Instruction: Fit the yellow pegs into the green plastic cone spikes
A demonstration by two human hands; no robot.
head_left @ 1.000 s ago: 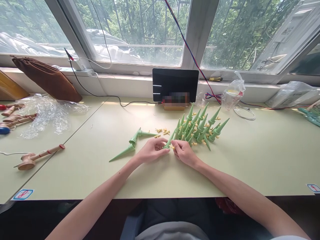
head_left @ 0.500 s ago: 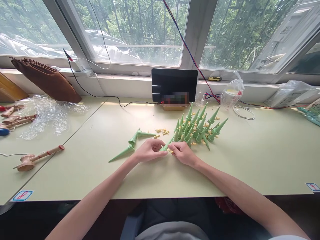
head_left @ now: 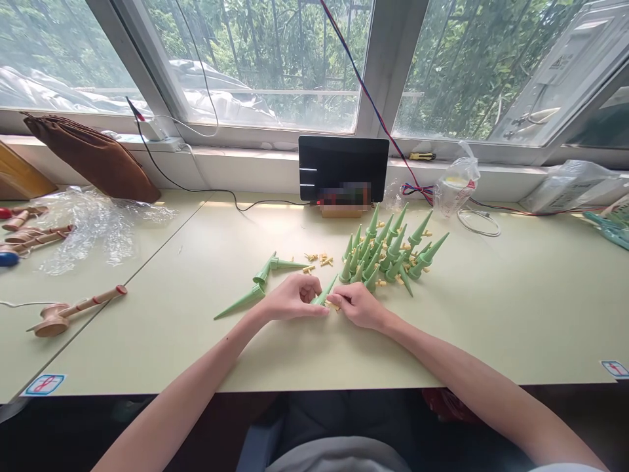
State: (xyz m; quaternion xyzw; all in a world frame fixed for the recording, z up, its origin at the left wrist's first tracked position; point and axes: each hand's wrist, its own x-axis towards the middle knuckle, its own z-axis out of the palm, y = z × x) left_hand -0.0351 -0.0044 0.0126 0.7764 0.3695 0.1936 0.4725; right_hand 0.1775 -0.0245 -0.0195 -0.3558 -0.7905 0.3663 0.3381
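Note:
My left hand (head_left: 297,298) is closed around the wide end of a green plastic spike (head_left: 325,292), its point slanting up and away. Close beside it, my right hand (head_left: 361,303) pinches a small yellow valve piece (head_left: 336,308) against the spike's wide end; the fingers partly hide the joint. Several loose green spikes (head_left: 240,303) lie to the left of my left hand. Small yellow valve pieces (head_left: 324,259) are scattered just beyond both hands. Behind my right hand stands a cluster of green spikes (head_left: 393,252) with yellow pieces on them.
A dark tablet (head_left: 343,167) leans at the back by the window. Wooden kendamas (head_left: 52,321) and clear plastic wrap (head_left: 93,226) lie on the left. A bagged cup (head_left: 457,187) and a white cable (head_left: 479,221) are at the back right.
The held spike has tipped more upright and come slightly nearer me. My right hand has shifted a little left and down, its fingers now covering more of the yellow piece.

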